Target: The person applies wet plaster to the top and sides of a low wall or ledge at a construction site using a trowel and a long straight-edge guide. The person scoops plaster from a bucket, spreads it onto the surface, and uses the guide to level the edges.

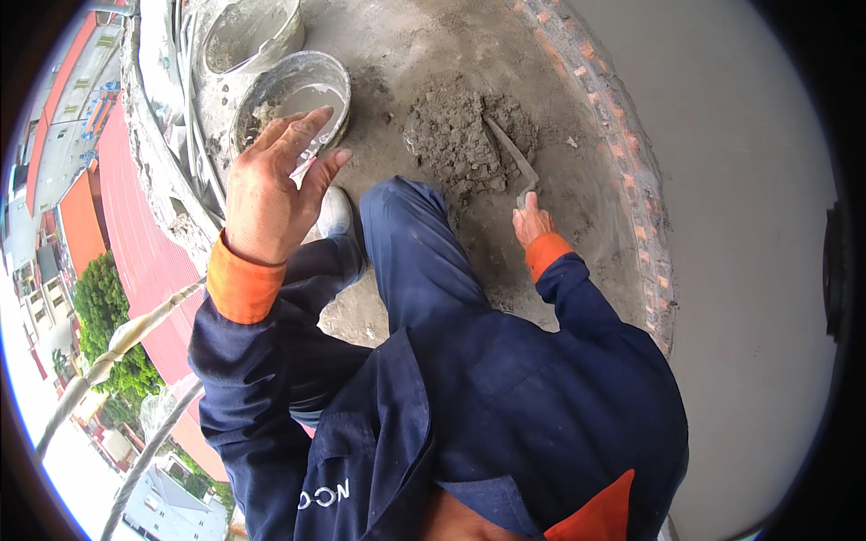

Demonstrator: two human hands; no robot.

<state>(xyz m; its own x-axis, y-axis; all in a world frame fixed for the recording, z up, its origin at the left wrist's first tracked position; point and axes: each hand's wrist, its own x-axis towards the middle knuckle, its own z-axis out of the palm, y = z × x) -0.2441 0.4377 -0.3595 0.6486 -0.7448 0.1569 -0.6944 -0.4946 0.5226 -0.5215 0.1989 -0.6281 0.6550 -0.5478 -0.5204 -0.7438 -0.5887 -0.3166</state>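
My right hand (pixel 532 219) grips the handle of a trowel (pixel 512 150), whose metal blade rests in a heap of wet grey mortar (pixel 446 135) on the floor. My left hand (pixel 275 198) is raised with fingers apart and holds nothing; from this view it overlaps a round bucket of grey, watery mix (pixel 320 72), and I cannot tell whether it touches it. My bent knee in dark blue trousers is just below the mortar, and a light boot (pixel 334 212) stands by the bucket.
Another bucket (pixel 225 41) stands at the upper left beside pale pipes (pixel 183 90). A low brick edge (pixel 642 234) curves along the right, beside a smooth grey surface (pixel 749 270). At the left, ropes (pixel 135 338) cross the ledge's drop, with roofs and trees below.
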